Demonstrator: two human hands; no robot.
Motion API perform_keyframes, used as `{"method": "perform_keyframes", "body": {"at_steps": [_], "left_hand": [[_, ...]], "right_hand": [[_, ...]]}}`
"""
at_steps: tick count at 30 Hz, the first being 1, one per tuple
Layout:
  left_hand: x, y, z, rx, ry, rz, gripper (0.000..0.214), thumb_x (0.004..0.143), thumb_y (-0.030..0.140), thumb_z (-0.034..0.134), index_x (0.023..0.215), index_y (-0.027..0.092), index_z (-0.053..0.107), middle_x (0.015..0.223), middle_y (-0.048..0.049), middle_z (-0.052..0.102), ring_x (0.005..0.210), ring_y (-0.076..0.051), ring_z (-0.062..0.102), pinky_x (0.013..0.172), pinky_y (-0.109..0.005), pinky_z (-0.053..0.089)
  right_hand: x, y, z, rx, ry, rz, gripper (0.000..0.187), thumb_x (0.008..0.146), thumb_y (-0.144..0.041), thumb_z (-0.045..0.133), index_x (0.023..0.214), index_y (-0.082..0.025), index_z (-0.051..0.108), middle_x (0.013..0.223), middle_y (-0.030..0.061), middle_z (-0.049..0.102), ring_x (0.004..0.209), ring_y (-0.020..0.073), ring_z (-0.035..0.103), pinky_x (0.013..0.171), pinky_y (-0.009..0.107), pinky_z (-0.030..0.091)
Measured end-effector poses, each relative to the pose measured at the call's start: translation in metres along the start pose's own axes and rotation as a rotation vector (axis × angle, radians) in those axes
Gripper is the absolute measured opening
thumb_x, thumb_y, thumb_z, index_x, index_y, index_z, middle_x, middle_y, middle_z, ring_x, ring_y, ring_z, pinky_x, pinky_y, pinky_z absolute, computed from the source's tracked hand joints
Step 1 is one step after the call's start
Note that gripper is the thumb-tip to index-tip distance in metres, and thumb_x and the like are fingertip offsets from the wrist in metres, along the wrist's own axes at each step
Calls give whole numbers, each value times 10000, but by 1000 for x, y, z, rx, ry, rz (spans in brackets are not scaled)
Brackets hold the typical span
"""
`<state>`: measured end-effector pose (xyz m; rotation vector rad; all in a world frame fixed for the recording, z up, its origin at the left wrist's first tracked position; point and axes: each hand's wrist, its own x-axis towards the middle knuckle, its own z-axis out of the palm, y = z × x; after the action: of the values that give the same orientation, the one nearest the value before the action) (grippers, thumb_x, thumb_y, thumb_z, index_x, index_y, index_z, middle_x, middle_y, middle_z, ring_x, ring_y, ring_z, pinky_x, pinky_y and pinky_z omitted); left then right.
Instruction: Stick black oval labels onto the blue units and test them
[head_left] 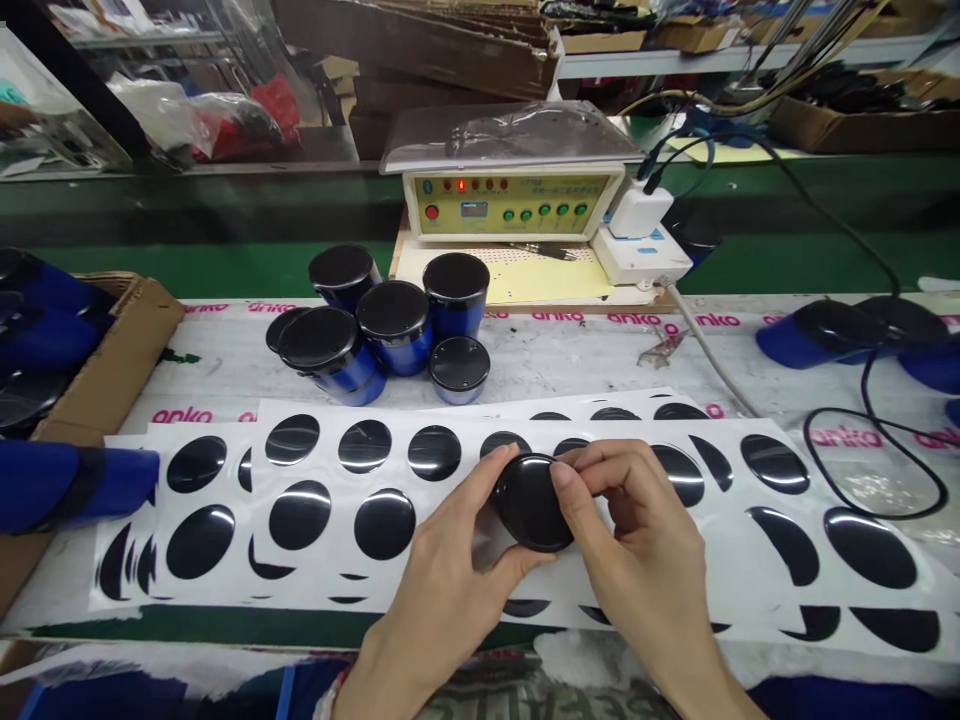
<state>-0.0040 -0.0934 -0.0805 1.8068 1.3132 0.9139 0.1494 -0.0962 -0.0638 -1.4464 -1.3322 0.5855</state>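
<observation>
At far left, a cardboard box (pixel 97 345) holds blue cups (pixel 45 320), and a blue cylinder (pixel 75 485) lies across its edge. Black-topped blue jars (pixel 397 325) stand clustered on the white table (pixel 540 350), whose back edge repeats "anko" in pink. Sheets of glossy black stickers (pixel 319 470) cover the front of the table.

Over the sheets, the left hand (pixel 442 600) rises from the bottom edge, its thumb and fingertip pinching the left rim of a round black cap (pixel 531 503). The right hand (pixel 637 560) angles in from the lower right, with its thumb and forefinger pressing the cap's upper right rim and its other fingers curled together. The cap's flat face tilts up toward the camera, and it shows no long axis.

Behind, a control box (pixel 510 205) sits beside a power strip (pixel 637 255). At right, a black cable (pixel 870 450) loops by more blue cups (pixel 840 335).
</observation>
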Motion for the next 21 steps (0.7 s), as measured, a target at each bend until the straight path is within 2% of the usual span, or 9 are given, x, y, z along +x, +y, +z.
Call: {"method": "perform_keyframes", "body": {"at_steps": [3, 6, 8, 11, 12, 14, 17, 19, 21], "left_hand": [[1, 0, 0, 0, 20, 4, 859, 711, 192, 810, 1380, 480, 356, 1361, 76, 575, 1225, -207, 569, 959, -293, 546], [1, 0, 1, 20, 34, 37, 803, 740, 212, 792, 1383, 439, 369, 1351, 50, 585, 1231, -202, 567, 997, -305, 522], [1, -1, 1, 54, 18, 132, 718, 799, 235, 741, 1395, 399, 377, 1380, 13, 557, 1256, -201, 544, 1043, -323, 484], [0, -2, 1, 138, -27, 291, 616, 889, 222, 629, 1432, 342, 363, 1452, -47, 460, 1322, -203, 467, 1103, -339, 415], [0, -3, 1, 162, -42, 327, 600, 909, 208, 595, 1443, 333, 352, 1471, -58, 428, 1338, -204, 443, 1111, -341, 401], [0, -4, 1, 172, -69, 332, 594, 926, 195, 561, 1454, 340, 331, 1491, -59, 394, 1358, -210, 415, 1112, -357, 397], [2, -2, 2, 84, -49, 126, 726, 892, 231, 622, 1477, 384, 221, 1465, -31, 449, 1320, -214, 470, 1075, -387, 444], [2, 2, 4, -7, -35, 12, 885, 834, 243, 698, 1493, 385, 124, 1438, -10, 489, 1292, -209, 503, 1072, -390, 451], [3, 6, 7, -77, -46, 34, 954, 798, 249, 736, 1501, 365, 102, 1441, -2, 490, 1305, -203, 488, 1105, -381, 418]], "right_hand": [[0, 0, 2, -4, 1, -15, 190, 934, -227, 581, 759, -221, 507, 882, 15, 509, 850, 168, 555, 708, 293, 462], [2, 3, -2, -118, -27, -58, 198, 943, -257, 562, 761, -220, 493, 851, 16, 484, 799, 163, 536, 619, 270, 445], [6, 8, -11, -222, 21, -74, 226, 888, -365, 641, 816, -224, 479, 880, 20, 450, 773, 170, 512, 595, 277, 451], [12, 15, -30, -270, 115, 4, 445, 774, -522, 730, 996, -230, 477, 903, 14, 445, 692, 158, 503, 599, 298, 478], [14, 15, -34, -233, 68, 49, 474, 788, -544, 705, 1068, -233, 482, 911, 16, 474, 650, 147, 509, 572, 290, 479], [17, 13, -37, -120, -155, 131, 477, 848, -536, 633, 1203, -250, 491, 927, 27, 555, 578, 133, 534, 505, 267, 476], [20, 7, -26, 12, -443, 171, 481, 837, -526, 628, 1237, -272, 547, 922, 38, 652, 464, 130, 537, 403, 259, 455], [21, 7, -19, 52, -505, 193, 432, 818, -561, 617, 1141, -275, 624, 737, 15, 666, 362, 140, 503, 332, 262, 409], [22, 14, -15, 50, -501, 265, 443, 791, -635, 590, 1062, -292, 668, 509, -6, 592, 293, 171, 476, 282, 272, 373]]}}
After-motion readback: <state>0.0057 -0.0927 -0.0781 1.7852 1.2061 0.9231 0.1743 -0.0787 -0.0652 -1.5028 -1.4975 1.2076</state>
